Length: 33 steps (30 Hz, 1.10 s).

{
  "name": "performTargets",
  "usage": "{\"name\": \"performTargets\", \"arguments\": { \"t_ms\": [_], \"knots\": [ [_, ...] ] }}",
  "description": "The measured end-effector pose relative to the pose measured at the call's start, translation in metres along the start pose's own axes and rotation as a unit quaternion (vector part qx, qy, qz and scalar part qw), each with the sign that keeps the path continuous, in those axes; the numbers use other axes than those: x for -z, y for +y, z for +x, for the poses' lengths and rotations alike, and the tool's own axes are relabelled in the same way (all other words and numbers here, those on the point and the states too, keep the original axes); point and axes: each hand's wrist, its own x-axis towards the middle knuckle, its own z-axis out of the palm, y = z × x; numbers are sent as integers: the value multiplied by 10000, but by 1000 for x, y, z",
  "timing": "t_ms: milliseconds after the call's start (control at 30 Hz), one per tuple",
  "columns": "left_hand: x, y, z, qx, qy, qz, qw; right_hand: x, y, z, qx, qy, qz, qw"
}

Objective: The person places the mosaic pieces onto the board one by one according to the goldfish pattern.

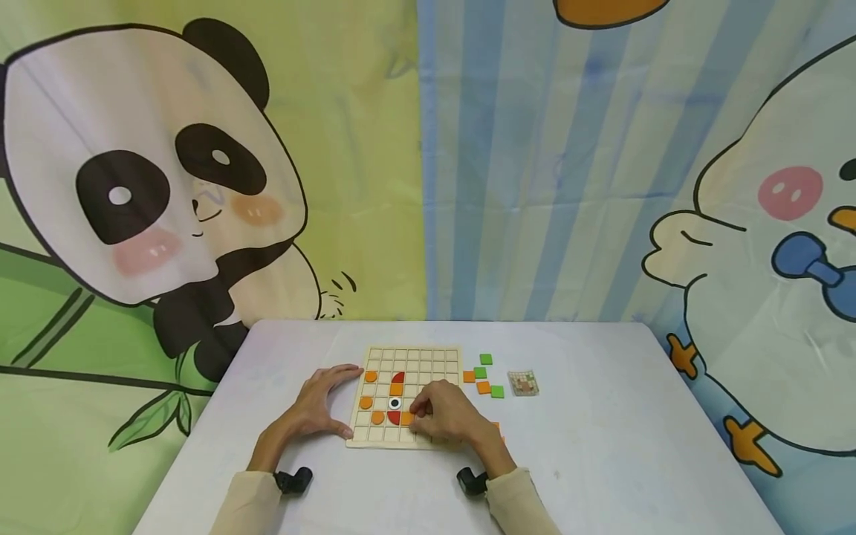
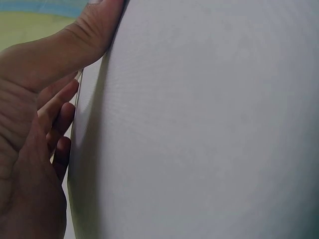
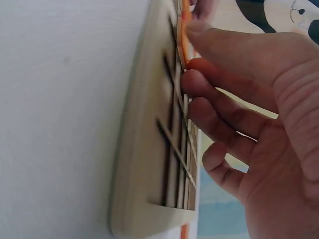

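Observation:
A pale wooden grid board (image 1: pixel 426 364) lies on the white table. Along its left edge my left hand (image 1: pixel 317 405) rests spread, the thumb by the near corner and the fingertips farther up. Over the board, my right hand (image 1: pixel 446 412) pinches an orange square tile (image 1: pixel 406 419) beside a red quarter-round tile (image 1: pixel 393 417). The right wrist view shows the thumb against the orange piece, the other fingers curled. Also on the grid are a round eye tile (image 1: pixel 394 403), an orange square above it, a second red piece (image 1: pixel 398 377) and orange discs (image 1: pixel 365 402) at left.
Loose green tiles (image 1: pixel 486 359) and orange tiles (image 1: pixel 484 387) lie right of the board. Farther right is a small patterned card (image 1: pixel 524 383). More orange pieces are partly hidden by the right wrist. Printed curtains (image 1: pixel 361 186) hang behind the table (image 1: pixel 602 446).

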Motion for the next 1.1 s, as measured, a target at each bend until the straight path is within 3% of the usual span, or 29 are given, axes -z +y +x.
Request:
{"name": "performTargets", "arguments": {
  "t_ms": [100,300,533,733,1100],
  "knots": [
    [1,0,0,-73,12,66,10000,6,0,-3,-22,23,-28,10000],
    [1,0,-1,102,-90,-121,9998,25,14,-10,-125,374,-17,9992],
    [0,1,-2,93,-87,-101,9999,51,46,-27,-577,974,-4,9936],
    [0,1,-2,167,-144,-140,9997,67,65,-38,-1098,1463,-375,9824],
    [3,4,-2,89,-94,-87,9999,74,77,-45,-1508,1294,-632,9780]
  ]
}}
